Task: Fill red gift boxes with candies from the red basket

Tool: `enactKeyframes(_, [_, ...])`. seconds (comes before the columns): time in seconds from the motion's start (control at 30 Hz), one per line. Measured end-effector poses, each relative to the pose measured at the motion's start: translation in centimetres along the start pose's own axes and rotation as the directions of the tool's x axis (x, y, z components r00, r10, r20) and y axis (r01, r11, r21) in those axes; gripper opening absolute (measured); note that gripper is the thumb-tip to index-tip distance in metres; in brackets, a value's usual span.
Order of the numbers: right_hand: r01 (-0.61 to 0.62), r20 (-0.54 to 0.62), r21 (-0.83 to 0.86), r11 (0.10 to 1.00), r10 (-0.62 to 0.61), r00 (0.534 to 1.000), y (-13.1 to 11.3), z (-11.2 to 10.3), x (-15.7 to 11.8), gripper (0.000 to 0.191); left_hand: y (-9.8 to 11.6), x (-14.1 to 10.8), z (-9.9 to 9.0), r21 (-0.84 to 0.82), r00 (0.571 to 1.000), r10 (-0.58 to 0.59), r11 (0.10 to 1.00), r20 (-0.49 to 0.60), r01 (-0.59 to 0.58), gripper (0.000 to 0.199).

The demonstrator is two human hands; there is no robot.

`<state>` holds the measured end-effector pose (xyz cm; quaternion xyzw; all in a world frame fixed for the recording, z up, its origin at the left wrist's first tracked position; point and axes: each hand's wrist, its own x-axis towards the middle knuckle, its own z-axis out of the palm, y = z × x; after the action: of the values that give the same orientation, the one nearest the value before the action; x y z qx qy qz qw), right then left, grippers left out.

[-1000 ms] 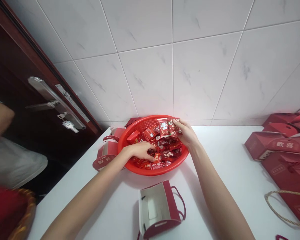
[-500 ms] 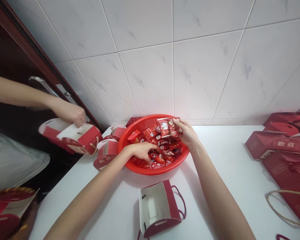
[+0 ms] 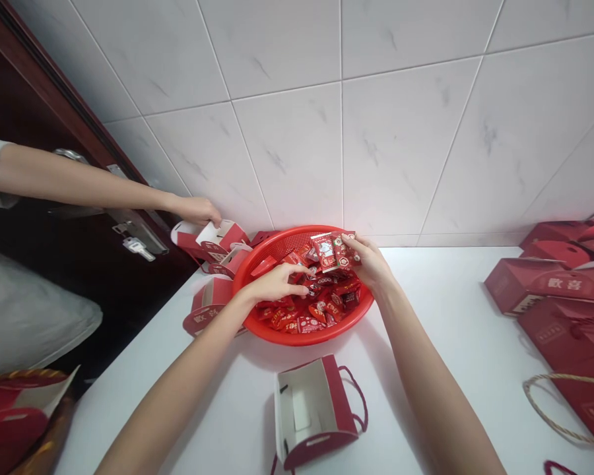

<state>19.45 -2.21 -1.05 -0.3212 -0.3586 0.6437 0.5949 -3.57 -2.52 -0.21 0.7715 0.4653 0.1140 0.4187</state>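
Observation:
A red plastic basket (image 3: pixel 304 340) full of red-wrapped candies (image 3: pixel 321 307) stands against the tiled wall. Over its right side, my right hand (image 3: pixel 369 260) is closed on two red candy packets (image 3: pixel 330 252), one with a white figure printed on it. My left hand (image 3: pixel 277 282) hovers over the candies in the basket's left half, fingers apart, and nothing shows between them. In front of the basket sits an open red gift box (image 3: pixel 309 409) with a pale inside and dark red cord handles; I see only a pale patch on its bottom.
At the left, a co-worker's hand (image 3: pixel 200 210) holds an open red-and-white box (image 3: pixel 222 237) beside another red box (image 3: pixel 210 303). Closed red boxes (image 3: pixel 549 284) line the right side. A wicker basket (image 3: pixel 54 455) with a box stands lower left. Keys (image 3: pixel 138 247) hang from the door.
My left hand has lifted slightly up and left from the candies, its fingers spreading. My right hand keeps its place with the packets. The co-worker's hand has carried the open box right, toward the wall.

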Motion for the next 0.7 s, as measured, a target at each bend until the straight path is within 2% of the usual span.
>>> enactKeyframes(0.3, [0.020, -0.084, 0.025, 0.999, -0.018, 0.996, -0.3, 0.2, 0.1, 0.022, 1.4, -0.7, -0.2, -0.238, 0.997, 0.007, 0.971, -0.077, -0.025, 0.058])
enactKeyframes(0.47, [0.011, -0.088, 0.052, 0.999, -0.007, 0.996, -0.3, 0.4, 0.1, 0.020, 1.5, -0.8, -0.3, -0.188, 0.989, 0.048, 0.979, -0.141, -0.074, 0.054])
enactKeyframes(0.7, [0.013, -0.097, 0.046, 0.999, -0.008, 0.995, -0.3, 0.3, 0.1, 0.022, 0.3, 0.1, -0.2, -0.114, 0.971, -0.037, 0.993, -0.238, 0.010, 0.056])
